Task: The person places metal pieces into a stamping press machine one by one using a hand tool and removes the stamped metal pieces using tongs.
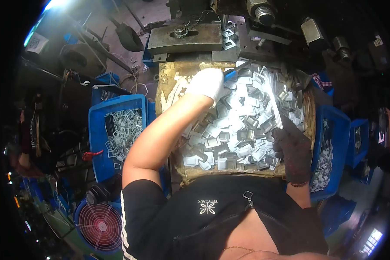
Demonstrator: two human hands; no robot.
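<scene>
My left hand (208, 85), in a white glove, is closed on a tool with a blue handle (230, 74) whose dark tip reaches toward the metal press plate (229, 55). At the right, my right hand (294, 151), in a dark glove, holds a long, thin pale tool (274, 104) that points up toward the press. Between and below both hands lies a heap of small silvery rectangular metal pieces (247, 130) on a worn board (171, 91). The fingers of my left hand are partly hidden by the glove and glare.
A bolted clamp bar (182, 38) and large bolts (264, 13) stand at the top. Blue bins hold metal frames at the left (93, 143) and pieces at the right (340, 151). A round fan (100, 225) is at the lower left. Parts of other people show at both edges.
</scene>
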